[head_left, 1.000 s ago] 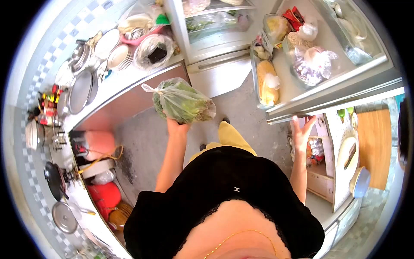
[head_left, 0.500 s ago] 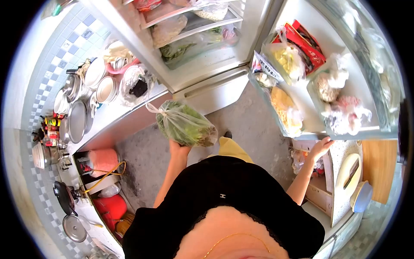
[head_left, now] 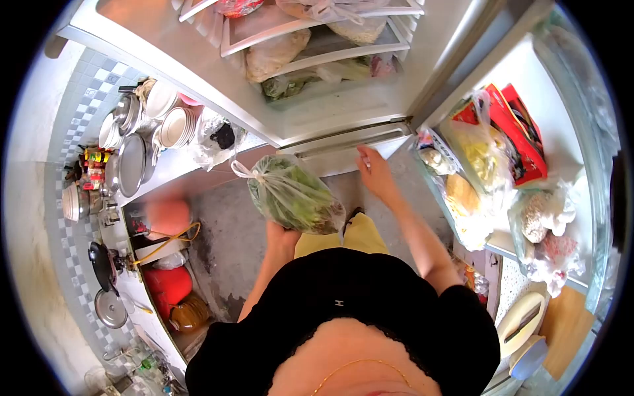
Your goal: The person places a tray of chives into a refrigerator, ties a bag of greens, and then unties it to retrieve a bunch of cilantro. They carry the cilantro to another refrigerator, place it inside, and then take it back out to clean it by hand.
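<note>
My left hand supports a knotted clear plastic bag of leafy greens from below, its tied top pointing to the upper left. Part of that hand is hidden beneath the bag. My right hand is raised to the right of the bag, fingers loosely bent and apart, with nothing visible in them. It appears just in front of the white lower front of the fridge. Above, the open fridge compartment holds bagged food on its shelves, with more greens at the bottom.
The open fridge door stands on the right, its bins filled with bagged food and red packets. On the left, a counter carries stacked bowls, pans and seasoning bottles. A cutting board with a knife lies at lower right.
My right hand has let go of the fridge door's edge and moved left to the fridge front. The left hand keeps the bag of greens. The view has shifted, and the door sits farther right.
</note>
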Demonstrator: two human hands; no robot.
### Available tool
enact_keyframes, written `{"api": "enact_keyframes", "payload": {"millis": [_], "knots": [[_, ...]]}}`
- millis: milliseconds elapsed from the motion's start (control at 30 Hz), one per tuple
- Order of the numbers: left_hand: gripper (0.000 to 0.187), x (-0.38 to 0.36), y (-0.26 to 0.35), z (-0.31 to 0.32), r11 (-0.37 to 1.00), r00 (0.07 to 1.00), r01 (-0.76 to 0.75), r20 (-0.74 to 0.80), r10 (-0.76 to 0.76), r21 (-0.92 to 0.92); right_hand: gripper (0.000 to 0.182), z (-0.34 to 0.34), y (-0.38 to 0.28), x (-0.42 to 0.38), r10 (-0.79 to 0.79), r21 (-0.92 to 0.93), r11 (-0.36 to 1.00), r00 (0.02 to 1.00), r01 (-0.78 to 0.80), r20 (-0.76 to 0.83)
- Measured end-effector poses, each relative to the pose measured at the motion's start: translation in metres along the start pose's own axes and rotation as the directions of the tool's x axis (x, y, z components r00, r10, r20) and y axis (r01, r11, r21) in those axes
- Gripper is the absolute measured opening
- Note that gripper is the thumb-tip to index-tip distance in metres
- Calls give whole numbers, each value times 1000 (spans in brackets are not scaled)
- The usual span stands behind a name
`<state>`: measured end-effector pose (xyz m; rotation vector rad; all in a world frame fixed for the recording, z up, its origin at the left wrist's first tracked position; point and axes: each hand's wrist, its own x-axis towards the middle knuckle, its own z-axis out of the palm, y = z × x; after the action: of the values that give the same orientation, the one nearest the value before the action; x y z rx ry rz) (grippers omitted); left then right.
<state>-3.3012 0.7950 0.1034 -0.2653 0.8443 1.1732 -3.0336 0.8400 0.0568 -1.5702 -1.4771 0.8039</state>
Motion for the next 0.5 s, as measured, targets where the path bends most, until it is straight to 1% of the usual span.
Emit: {"api": "enact_keyframes", "payload": {"millis": [33,100,133,167,200,233,267,300,333,367,400,433,467,500], "knots": [[36,2,4,-3,1000,1000,-9,-7,9,1,37,11,-1,31,9,75,997,1000,-11,22],[36,6,7,-13,1000,999,-30,-33,30,-6,40,25,-5,90,74,141,986,993,-87,92],[36,4,6,-10,1000,999,-28,-33,27,-5,43,33,-9,115,265,355,884,951,-305,158],[36,0,6,-3,994,996,-83,26,81,69,47,40,-13,137,421,531,691,870,-491,257],[37,-1,7,1,980,987,-143,93,132,135,47,46,-12,161,418,530,696,873,-484,249],[37,3,9,0,982,987,-141,101,128,128,47,54,-5,182,538,641,529,804,-557,255],[36,8,11,-2,990,994,-98,61,92,97,47,62,4,194,639,731,342,716,-590,279],[36,10,12,-3,996,998,-59,26,58,62,47,71,24,200,632,728,357,725,-585,272],[34,0,7,-1,774,921,-384,272,279,504,45,83,49,211,606,778,268,727,-568,322],[34,4,9,-4,774,909,-408,297,293,485,43,87,56,229,567,818,175,735,-548,371],[42,9,12,-11,849,924,-358,279,262,388,32,86,39,226,597,832,162,724,-530,345],[62,6,15,-8,911,939,-297,260,224,288,32,94,49,225,584,832,171,734,-528,346],[64,4,14,-3,939,968,-228,164,190,257,30,97,60,228,550,856,170,768,-488,329],[64,8,15,-4,939,963,-242,181,201,245,29,101,71,232,516,877,169,799,-449,310]]}}
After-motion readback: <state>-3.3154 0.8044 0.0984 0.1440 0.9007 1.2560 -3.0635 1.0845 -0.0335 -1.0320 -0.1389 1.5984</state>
